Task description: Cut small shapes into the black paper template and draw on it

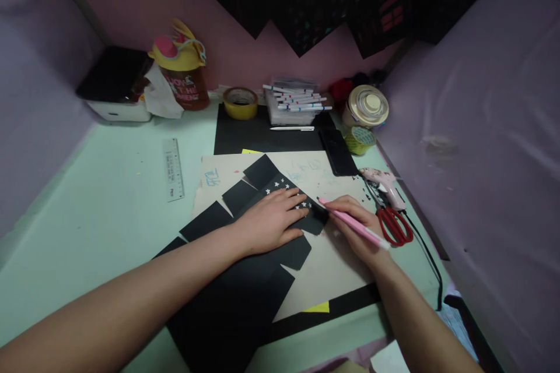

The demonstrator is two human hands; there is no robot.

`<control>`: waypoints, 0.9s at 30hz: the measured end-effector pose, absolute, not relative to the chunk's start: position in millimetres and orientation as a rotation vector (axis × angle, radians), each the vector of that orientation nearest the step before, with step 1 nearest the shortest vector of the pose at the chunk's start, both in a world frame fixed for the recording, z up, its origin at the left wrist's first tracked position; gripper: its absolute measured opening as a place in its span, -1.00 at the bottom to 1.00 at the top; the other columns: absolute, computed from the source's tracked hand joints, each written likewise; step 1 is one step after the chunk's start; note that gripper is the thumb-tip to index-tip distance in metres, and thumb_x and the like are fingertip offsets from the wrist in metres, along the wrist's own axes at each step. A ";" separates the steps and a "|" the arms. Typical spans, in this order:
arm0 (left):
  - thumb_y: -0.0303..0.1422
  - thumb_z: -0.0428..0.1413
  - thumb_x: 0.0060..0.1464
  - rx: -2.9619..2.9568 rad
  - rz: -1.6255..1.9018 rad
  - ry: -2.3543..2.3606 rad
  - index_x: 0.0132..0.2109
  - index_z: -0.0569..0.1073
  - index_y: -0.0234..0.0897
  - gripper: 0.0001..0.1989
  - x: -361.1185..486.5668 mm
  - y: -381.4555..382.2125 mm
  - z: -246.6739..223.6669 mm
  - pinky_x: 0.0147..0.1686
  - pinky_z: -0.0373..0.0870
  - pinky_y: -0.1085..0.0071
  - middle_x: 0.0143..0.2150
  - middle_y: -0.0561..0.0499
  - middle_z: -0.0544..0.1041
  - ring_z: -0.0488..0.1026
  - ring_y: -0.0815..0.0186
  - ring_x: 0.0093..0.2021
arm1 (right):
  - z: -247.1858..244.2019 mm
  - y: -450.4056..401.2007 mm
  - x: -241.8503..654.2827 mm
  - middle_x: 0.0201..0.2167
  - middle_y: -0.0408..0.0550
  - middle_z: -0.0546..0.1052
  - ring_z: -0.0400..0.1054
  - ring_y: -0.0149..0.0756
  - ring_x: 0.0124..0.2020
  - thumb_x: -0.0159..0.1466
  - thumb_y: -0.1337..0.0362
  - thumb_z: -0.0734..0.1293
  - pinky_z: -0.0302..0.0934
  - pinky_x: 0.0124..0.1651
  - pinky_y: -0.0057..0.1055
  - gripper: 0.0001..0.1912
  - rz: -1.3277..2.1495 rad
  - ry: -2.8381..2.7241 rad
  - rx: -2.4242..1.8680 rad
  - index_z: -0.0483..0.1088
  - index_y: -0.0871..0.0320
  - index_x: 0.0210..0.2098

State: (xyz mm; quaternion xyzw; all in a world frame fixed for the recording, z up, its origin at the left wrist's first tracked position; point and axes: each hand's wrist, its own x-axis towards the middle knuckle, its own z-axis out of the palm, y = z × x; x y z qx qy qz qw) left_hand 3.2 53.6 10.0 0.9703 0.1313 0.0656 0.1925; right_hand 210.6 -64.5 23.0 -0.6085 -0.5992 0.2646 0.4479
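Card (254, 274): across the board (324, 274), beneath your splayed left hand (271, 218) | Pink tool (361, 228): pinched in your right hand (356, 240) | Handling: probably light, stiffish, tear-prone around stars (277, 184); grip the broad uncut panel (227, 315).

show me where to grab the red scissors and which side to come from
Take the scissors by the red handles, probably from the near side. They lie with loops at the near end and blades pointing away. The glue gun lies close beside the blades, and the right hand is just left of the handles.
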 end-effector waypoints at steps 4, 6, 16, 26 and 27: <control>-0.15 0.05 0.23 2.720 0.194 0.363 0.19 0.35 -0.25 -0.54 3.2 53.4 10.4 0.28 0.03 0.07 0.33 -0.14 0.20 0.05 0.05 0.35 | 40.6 -50.7 225.2 -0.19 -0.03 0.54 0.43 -0.23 -0.16 0.22 0.27 0.36 0.28 -0.10 -0.33 -0.82 0.760 -1.508 -1.579 0.52 0.07 -0.17; -0.16 0.06 0.22 2.714 0.199 0.366 0.19 0.35 -0.24 -0.55 3.4 53.2 11.5 0.28 0.04 0.06 0.33 -0.14 0.21 0.06 0.05 0.35 | 42.1 -38.8 228.4 -0.29 -0.06 0.54 0.43 -0.26 -0.24 0.22 0.28 0.34 0.28 -0.17 -0.36 -0.89 0.760 -1.508 -1.583 0.52 0.10 -0.30; -0.15 0.06 0.22 2.701 0.212 0.363 0.18 0.35 -0.25 -0.55 3.6 52.8 11.7 0.28 0.02 0.06 0.32 -0.14 0.21 0.06 0.05 0.35 | 24.3 -13.6 239.9 -0.51 -0.16 0.48 0.31 -0.36 -0.48 0.08 0.32 0.35 0.17 -0.43 -0.45 -0.96 0.969 -1.505 -1.647 0.40 0.15 -0.46; -0.15 0.05 0.23 2.685 0.183 0.382 0.19 0.34 -0.23 -0.55 2.8 52.8 9.8 0.29 0.01 0.07 0.33 -0.13 0.20 0.03 0.05 0.36 | 23.3 -14.1 240.0 -0.47 -0.12 0.53 0.34 -0.34 -0.44 0.09 0.33 0.34 0.19 -0.40 -0.45 -0.97 1.011 -1.549 -1.646 0.42 0.15 -0.43; -0.15 0.05 0.23 2.683 0.187 0.382 0.19 0.34 -0.22 -0.55 3.0 52.9 9.5 0.29 0.01 0.07 0.33 -0.12 0.20 0.03 0.05 0.36 | 23.6 -14.1 239.5 -0.47 -0.13 0.53 0.35 -0.35 -0.44 0.09 0.34 0.33 0.19 -0.40 -0.45 -0.97 1.010 -1.547 -1.649 0.42 0.16 -0.43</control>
